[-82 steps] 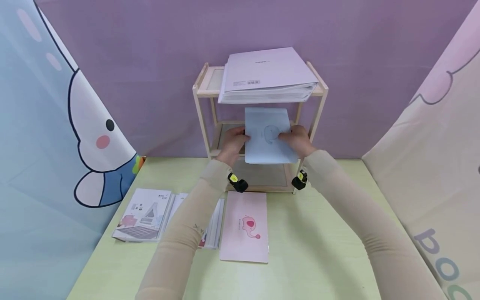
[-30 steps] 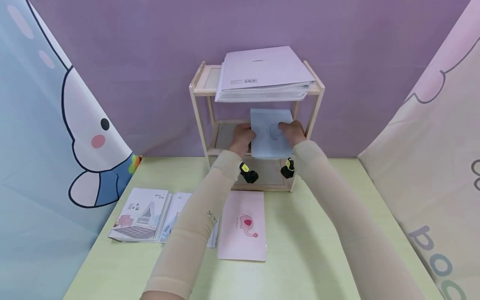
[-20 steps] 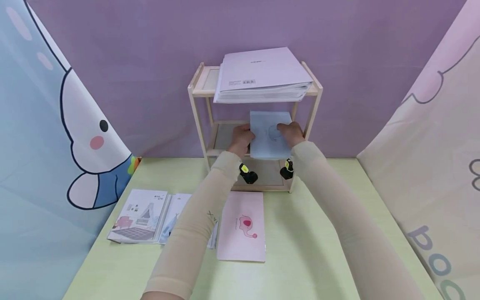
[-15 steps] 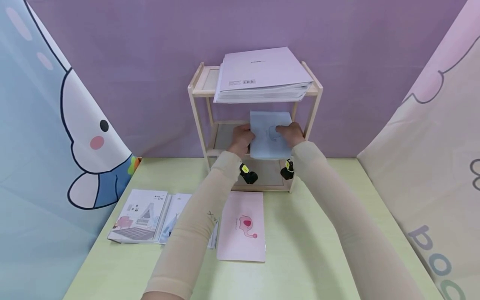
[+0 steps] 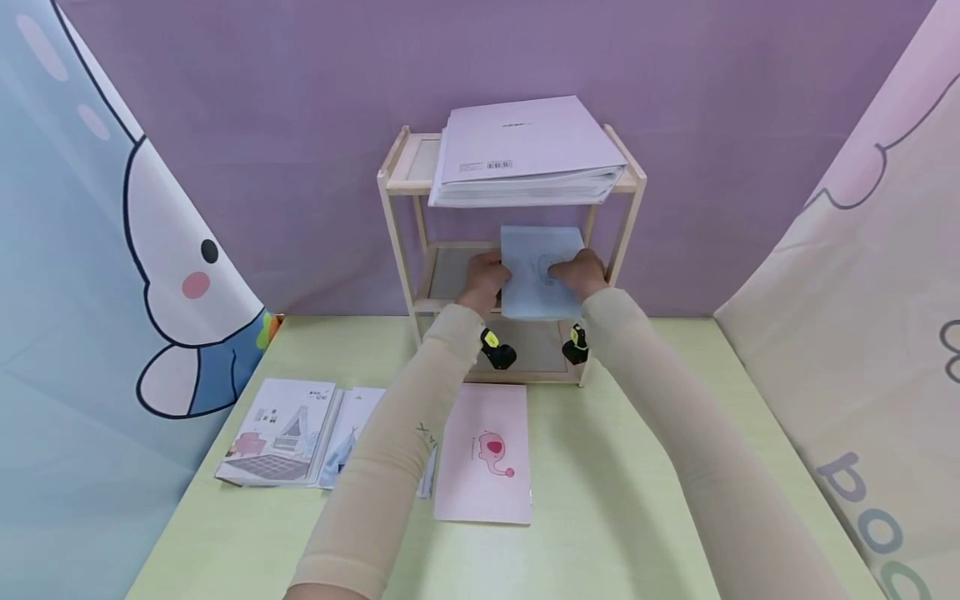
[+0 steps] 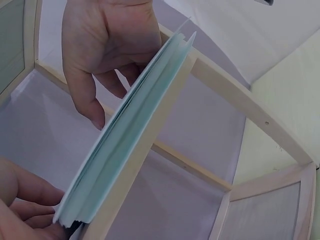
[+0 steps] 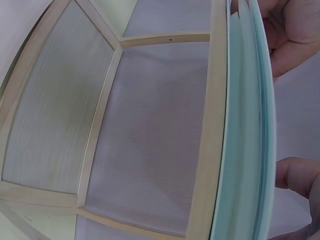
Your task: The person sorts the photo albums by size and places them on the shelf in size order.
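A thin stack of light blue notebooks [image 5: 528, 293], an elephant outline on its cover, lies on the middle tier of a small wooden shelf [image 5: 403, 242]. My left hand [image 5: 483, 277] grips the left edge, and my right hand [image 5: 583, 273] grips the right side with its thumb on the cover. Their other fingers are mostly hidden in the head view. In the left wrist view, the layered edges of the notebooks [image 6: 127, 130] lie along the wooden front bar [image 6: 145, 145]. The right wrist view has the notebooks [image 7: 247, 130] close against that bar, with fingertips beyond.
Large lilac albums [image 5: 532, 137] lie on the top tier, overhanging its front. A pink elephant notebook [image 5: 483, 467] sits on the table before the shelf. Books with house pictures [image 5: 281, 433] lie to its left, partly behind my left sleeve. A purple curtain [image 5: 300, 167] hangs behind.
Since the earliest frame, both hands have carried the blue notebooks farther back over the middle tier. The hands have come closer together. Lately the right thumb has slid slightly left across the cover.
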{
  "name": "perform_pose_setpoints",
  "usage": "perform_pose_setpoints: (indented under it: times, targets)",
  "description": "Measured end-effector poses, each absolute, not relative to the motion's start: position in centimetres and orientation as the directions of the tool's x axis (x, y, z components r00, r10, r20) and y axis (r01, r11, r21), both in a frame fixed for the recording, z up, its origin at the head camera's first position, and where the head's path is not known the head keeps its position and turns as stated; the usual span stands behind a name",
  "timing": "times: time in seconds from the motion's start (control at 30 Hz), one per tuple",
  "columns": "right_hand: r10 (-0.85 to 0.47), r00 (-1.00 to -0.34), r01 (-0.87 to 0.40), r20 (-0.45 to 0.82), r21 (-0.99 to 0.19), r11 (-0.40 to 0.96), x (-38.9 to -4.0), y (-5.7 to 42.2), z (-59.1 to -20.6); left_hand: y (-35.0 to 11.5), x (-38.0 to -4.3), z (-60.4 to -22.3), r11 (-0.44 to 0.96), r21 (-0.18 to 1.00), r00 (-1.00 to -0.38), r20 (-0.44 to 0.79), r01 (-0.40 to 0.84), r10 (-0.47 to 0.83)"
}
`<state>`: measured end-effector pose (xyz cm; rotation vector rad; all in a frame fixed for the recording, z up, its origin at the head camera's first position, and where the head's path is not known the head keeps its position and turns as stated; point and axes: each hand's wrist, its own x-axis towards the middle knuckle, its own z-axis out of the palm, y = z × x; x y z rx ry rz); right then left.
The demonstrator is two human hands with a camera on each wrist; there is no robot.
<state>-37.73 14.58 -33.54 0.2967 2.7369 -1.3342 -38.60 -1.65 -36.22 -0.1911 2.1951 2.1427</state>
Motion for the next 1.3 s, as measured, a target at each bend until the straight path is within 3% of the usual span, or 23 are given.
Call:
perform_pose_setpoints:
  times: [0.63, 1.03, 1.3]
  targets:
    - [0.131, -0.984, 0.177, -0.121, -0.754, 0.633, -36.8, 14.3, -33.8, -1.1, -37.9, -36.0, 0.089, 0.991, -0.992, -0.095, -0.103, -0.085]
    - [0.119, -0.991, 0.132, -0.068, -0.711, 0.69, -36.6, 14.1, -34.2, -1.2, -37.8, -35.4, 0.185, 0.971, -0.982, -0.127, -0.152, -0.141]
    - [0.077, -0.997, 0.036, 0.032, -0.661, 0.75, -35.9, 14.2, -34.8, -2.0, -37.5, -36.0, 0.084, 0.989, -0.989, -0.114, -0.121, -0.09]
